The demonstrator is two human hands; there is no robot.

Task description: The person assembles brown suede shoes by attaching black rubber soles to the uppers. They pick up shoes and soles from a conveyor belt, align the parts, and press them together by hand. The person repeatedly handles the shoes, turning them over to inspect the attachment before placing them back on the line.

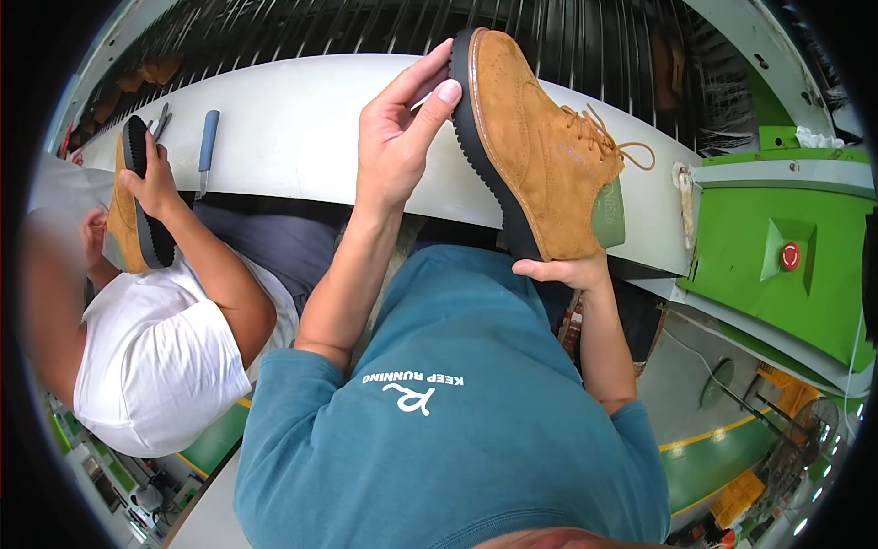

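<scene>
A tan suede lace-up shoe (540, 146) with a thick black ridged sole is held up on its side, toe away from me. My right hand (574, 271) grips it from below at the heel, thumb along the heel edge and the other fingers mostly hidden behind. At the toe end, my left hand (402, 128) has its thumb and fingertips against the edge of the black sole. A green piece, which looks like a shoe last (609, 215), sticks out of the shoe's opening. The brown laces are tied in a bow.
A pale worktable (293, 137) carries a blue-handled knife (208, 151). Dark slats (384, 32) run behind it. At left, a person in white (165, 366) holds a similar shoe (128, 201). A green machine with a red button (790, 256) stands at right.
</scene>
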